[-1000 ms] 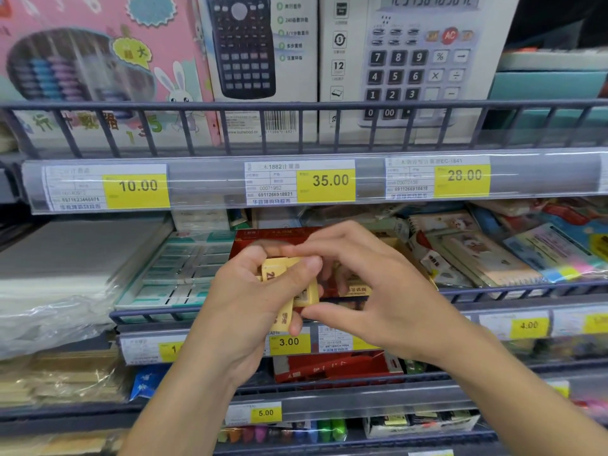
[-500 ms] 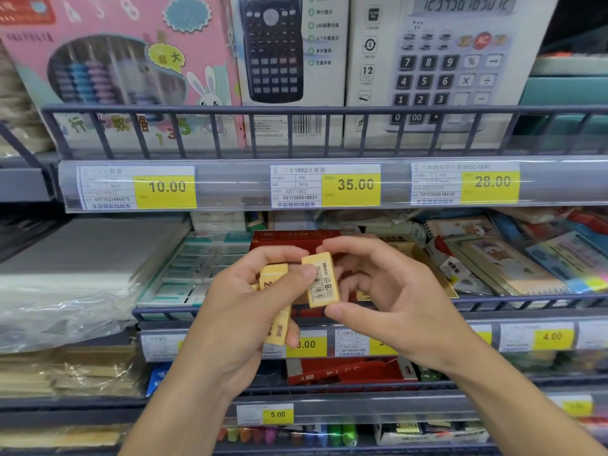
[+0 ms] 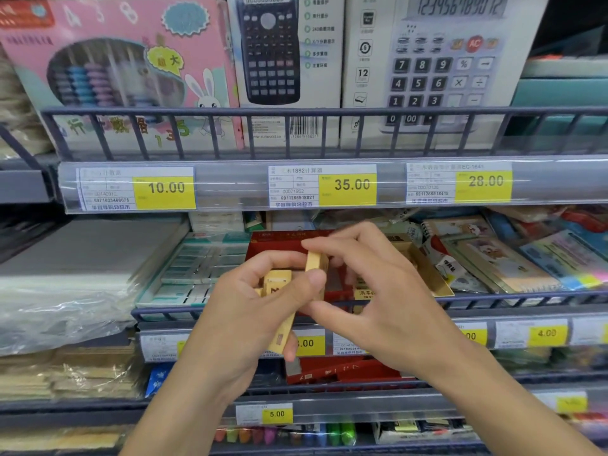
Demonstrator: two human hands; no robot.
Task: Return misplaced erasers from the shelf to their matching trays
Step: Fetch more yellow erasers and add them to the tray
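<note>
Change: half a second ago our right hand [image 3: 378, 297] showed the barcode face of one yellow eraser [image 3: 314, 262] toward us; now this eraser is turned edge-on and pressed against the bundle in our left hand [image 3: 250, 311]. The view also sits a little differently on the shelf.
Meaning for the task: we judge that the loose erasers are being collected into one hand, so the return to a tray is not yet begun.
Left grip: clenched around several yellow erasers [image 3: 279, 327]; the thumb lies across them, and one long piece sticks out toward 6 o'clock under the palm.
Right grip: index finger and thumb are closed lightly on the edge-on eraser, the other fingers half open; whether it already lets go, we cannot tell.
Where the erasers are: in the air between both hands, in front of the red tray [image 3: 273, 241], not inside any tray.
Matching tray: at 3 o'clock from the hands stands a tan tray [image 3: 431, 274] with a yellow label; it looks the likely home, but this is our guess.
Neighbour: at 9 o'clock lies the tray of green-and-white erasers [image 3: 197, 268], a different kind.
Risk: the bundle is loose, one piece may slip.
</note>
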